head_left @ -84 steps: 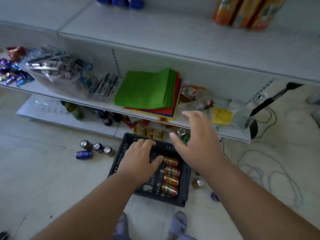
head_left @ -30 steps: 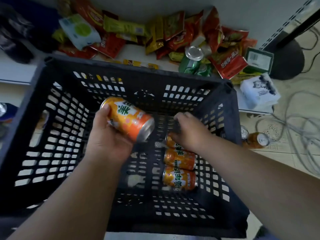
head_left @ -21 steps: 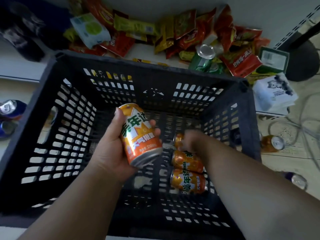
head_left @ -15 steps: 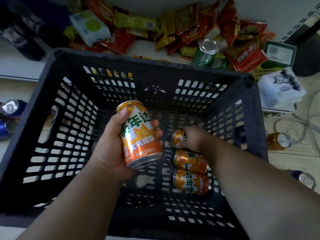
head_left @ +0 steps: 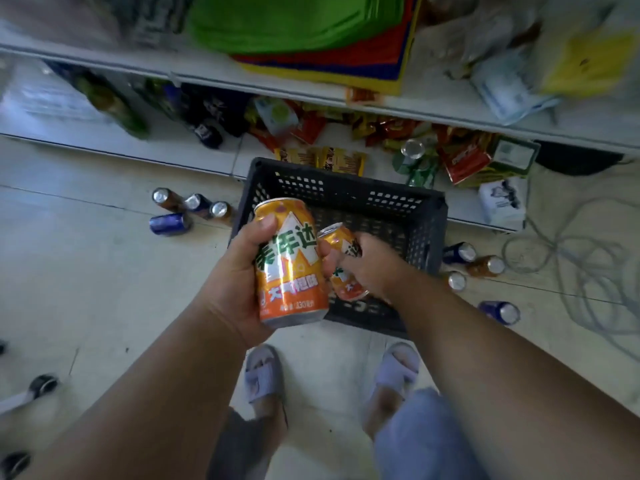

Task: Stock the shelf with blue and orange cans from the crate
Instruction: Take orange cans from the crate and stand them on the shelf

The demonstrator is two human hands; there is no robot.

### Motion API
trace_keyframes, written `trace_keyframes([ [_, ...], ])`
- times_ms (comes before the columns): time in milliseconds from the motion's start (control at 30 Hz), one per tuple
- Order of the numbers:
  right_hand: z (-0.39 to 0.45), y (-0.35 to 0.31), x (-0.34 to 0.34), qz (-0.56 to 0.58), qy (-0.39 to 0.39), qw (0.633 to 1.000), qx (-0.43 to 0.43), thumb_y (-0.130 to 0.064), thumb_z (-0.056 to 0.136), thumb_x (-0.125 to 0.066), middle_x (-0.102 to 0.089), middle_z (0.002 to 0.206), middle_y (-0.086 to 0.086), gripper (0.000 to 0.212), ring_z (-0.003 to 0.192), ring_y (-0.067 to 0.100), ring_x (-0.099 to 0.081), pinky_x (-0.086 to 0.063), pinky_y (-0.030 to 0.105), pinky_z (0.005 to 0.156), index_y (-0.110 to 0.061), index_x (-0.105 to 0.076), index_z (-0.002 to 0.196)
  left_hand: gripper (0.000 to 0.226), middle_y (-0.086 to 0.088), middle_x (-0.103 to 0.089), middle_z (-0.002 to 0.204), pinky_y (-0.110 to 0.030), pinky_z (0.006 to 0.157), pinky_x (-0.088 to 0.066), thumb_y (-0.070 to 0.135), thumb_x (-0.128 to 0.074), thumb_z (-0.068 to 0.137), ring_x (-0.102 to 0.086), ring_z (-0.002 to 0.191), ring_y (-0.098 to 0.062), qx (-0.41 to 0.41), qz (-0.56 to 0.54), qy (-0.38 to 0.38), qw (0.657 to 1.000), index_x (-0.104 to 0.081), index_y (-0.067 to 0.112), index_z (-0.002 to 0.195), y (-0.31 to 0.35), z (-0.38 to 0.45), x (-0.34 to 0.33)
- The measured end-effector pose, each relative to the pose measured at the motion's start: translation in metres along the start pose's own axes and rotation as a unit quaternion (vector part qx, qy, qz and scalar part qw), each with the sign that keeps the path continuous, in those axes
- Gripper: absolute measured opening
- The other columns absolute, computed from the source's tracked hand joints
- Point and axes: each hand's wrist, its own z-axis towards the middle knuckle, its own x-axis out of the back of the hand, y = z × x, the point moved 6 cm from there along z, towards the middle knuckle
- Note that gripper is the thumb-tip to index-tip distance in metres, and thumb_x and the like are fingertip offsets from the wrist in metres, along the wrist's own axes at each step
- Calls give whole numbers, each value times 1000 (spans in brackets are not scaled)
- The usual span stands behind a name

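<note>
My left hand (head_left: 239, 271) grips an upright orange can (head_left: 289, 261) above the near left corner of the black crate (head_left: 346, 199). Just right of it, my right hand (head_left: 375, 268) holds a second orange can (head_left: 341, 261), tilted, over the crate. The crate stands on the floor in front of the white shelf (head_left: 415, 109); my hands and arms hide most of its inside. A blue can (head_left: 169, 224) lies on the floor left of the crate, and another blue can (head_left: 500, 311) lies to the right.
Loose cans (head_left: 194, 202) stand left of the crate, others (head_left: 471, 261) to its right. Snack packets (head_left: 381, 133) and green cans (head_left: 414, 161) fill the bottom shelf; coloured folders (head_left: 311, 36) lie on the shelf above. A cable (head_left: 571, 258) coils at the right. My slippered feet (head_left: 263, 379) stand near the crate.
The view has risen and pulled back from the crate. Both hands have lifted out of it, the right one now holding a second orange can taken from the row inside.
</note>
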Motion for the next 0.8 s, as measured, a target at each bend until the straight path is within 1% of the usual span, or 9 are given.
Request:
trace_keyframes([
  [33, -29, -17, 6, 36, -9, 999, 2, -79, 60, -67, -69, 110, -2, 83, 95, 19, -69, -56, 45, 89, -27, -56, 124, 93, -17, -69, 101, -43, 73, -60, 36, -94, 46, -71, 83, -31, -4, 6, 3, 1000, -55, 3, 123, 7, -23, -17],
  [167, -150, -82, 31, 195, -54, 979, 4, -47, 83, -72, -74, 108, 7, 49, 98, 27, -71, -55, 53, 91, -18, -62, 121, 86, -18, -69, 100, -43, 72, -60, 38, -95, 42, -70, 82, -31, -27, 23, 1, 999, -65, 1, 113, 34, -113, -83],
  [267, -230, -117, 49, 283, -77, 956, -2, -47, 83, -70, -71, 115, 15, 55, 106, 33, -68, -51, 55, 96, -11, -63, 123, 72, -18, -70, 99, -44, 74, -60, 37, -95, 45, -70, 83, -32, -48, 33, -31, 998, -72, 3, 104, 49, -165, -128],
  [367, -297, -144, 66, 353, -68, 933, 4, -48, 87, -60, -72, 111, 15, 44, 97, 31, -69, -53, 46, 91, -14, -68, 113, 76, -18, -71, 98, -42, 72, -61, 39, -96, 39, -72, 81, -32, -48, 82, -46, 994, -73, 3, 102, 59, -195, -158],
  [467, -347, -156, 79, 408, -37, 911, 41, -63, 61, -75, -73, 107, 16, 62, 95, 32, -69, -50, 55, 95, -16, -74, 102, 88, -19, -71, 99, -42, 70, -61, 38, -97, 37, -72, 80, -32, -26, 134, -57, 989, -67, 2, 112, 62, -210, -183],
  [567, -383, -160, 95, 467, -32, 880, 84, -60, 24, -94, -73, 96, 18, 96, 81, 32, -72, -60, 50, 77, -9, -73, 102, 97, -19, -71, 98, -42, 71, -60, 37, -97, 39, -71, 81, -32, -22, 168, -73, 983, -60, 4, 122, 61, -220, -209],
  [633, -404, -161, 116, 480, -38, 869, 113, -52, 21, -97, -72, 90, 19, 104, 75, 32, -72, -60, 44, 67, -5, -65, 108, 96, -19, -71, 97, -42, 69, -60, 37, -96, 42, -71, 80, -32, -20, 182, -72, 980, -59, 4, 124, 56, -223, -229],
  [700, -421, -163, 142, 478, -44, 866, 140, -47, 25, -98, -70, 88, 20, 100, 73, 32, -71, -60, 42, 66, -3, -64, 108, 95, -22, -71, 97, -42, 66, -60, 38, -94, 48, -72, 78, -33, -24, 194, -67, 978, -56, 2, 127, 46, -220, -250],
  [800, -443, -164, 191, 479, -57, 856, 186, -45, 34, -97, -67, 90, 23, 95, 75, 35, -69, -58, 42, 68, -1, -63, 111, 71, -22, -71, 96, -42, 66, -60, 38, -74, 72, -71, 76, -32, -34, 200, -49, 978, -55, 1, 129, 26, -209, -285],
])
